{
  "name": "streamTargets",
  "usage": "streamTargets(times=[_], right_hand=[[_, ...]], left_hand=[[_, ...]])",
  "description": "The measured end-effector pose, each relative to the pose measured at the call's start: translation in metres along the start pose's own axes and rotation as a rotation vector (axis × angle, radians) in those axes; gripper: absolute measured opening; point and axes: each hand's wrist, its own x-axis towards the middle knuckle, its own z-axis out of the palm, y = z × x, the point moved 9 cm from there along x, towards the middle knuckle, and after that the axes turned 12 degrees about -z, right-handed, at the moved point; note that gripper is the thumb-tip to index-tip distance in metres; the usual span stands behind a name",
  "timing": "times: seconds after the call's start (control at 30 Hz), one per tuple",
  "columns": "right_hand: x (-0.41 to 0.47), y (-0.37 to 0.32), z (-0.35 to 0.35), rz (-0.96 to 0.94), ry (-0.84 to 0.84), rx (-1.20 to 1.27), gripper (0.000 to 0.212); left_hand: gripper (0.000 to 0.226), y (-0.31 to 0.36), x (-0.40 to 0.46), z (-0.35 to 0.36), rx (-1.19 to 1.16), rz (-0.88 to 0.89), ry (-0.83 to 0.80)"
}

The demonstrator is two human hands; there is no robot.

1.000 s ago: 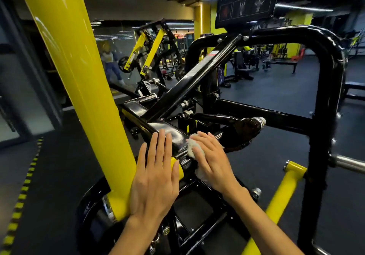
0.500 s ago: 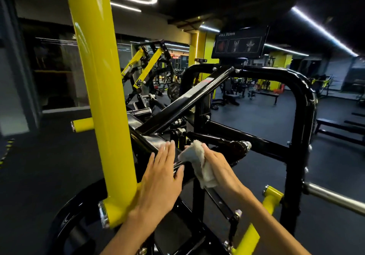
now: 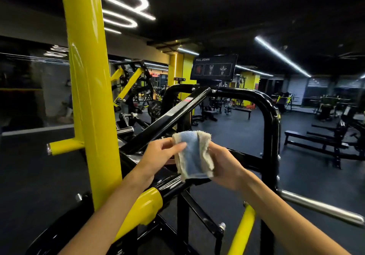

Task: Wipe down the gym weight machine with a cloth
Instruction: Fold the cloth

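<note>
Both hands, left hand (image 3: pixel 158 154) and right hand (image 3: pixel 225 166), pinch the soft, limp cloth (image 3: pixel 192 155) above the black bar (image 3: pixel 167 120), best regripped by its folded edges.

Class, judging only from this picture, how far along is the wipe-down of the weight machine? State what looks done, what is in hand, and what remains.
Done: nothing can be confirmed; no wiped patch shows on the black frame or yellow post. In hand: the cloth is lifted off the machine, held in the right hand while the left hand pinches its edge, seemingly refolding it. Left: returning the cloth to the metal and wiping the bars.
</note>
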Motion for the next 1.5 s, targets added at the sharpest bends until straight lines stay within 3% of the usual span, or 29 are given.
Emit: streamTargets(times=[0.17, 0.23, 0.4, 0.5, 0.7, 0.87, 1.23, 1.5], right_hand=[[-0.013, 0.008, -0.017, 0.049, 0.035, 0.089, 0.085], [-0.016, 0.007, -0.024, 0.009, 0.053, 0.022, 0.078], [-0.024, -0.022, -0.054, -0.155, 0.204, -0.228, 0.027], [-0.032, -0.059, -0.07, -0.242, 0.281, -0.348, 0.013], [-0.045, -0.138, -0.085, -0.324, 0.328, -0.695, 0.018], [-0.065, -0.179, -0.088, -0.333, 0.326, -0.924, 0.006], [-0.144, -0.209, -0.124, -0.309, 0.508, -1.06, 0.002], [-0.235, -0.215, -0.166, -0.225, 0.675, -1.096, 0.011]], left_hand=[[0.017, 0.028, 0.009, 0.01, 0.159, 0.048, -0.002], [0.016, 0.039, 0.012, 0.015, 0.215, 0.073, -0.026], [0.007, 0.067, 0.022, 0.018, 0.287, 0.1, -0.049], [0.005, 0.077, 0.026, 0.019, 0.337, 0.123, -0.067], [0.02, 0.084, 0.029, 0.034, 0.364, 0.139, -0.132], [0.01, 0.093, 0.029, 0.063, 0.329, 0.161, -0.202], [0.018, 0.1, 0.012, 0.147, 0.255, 0.195, -0.364], [0.019, 0.086, -0.019, 0.241, 0.238, 0.153, -0.532]])
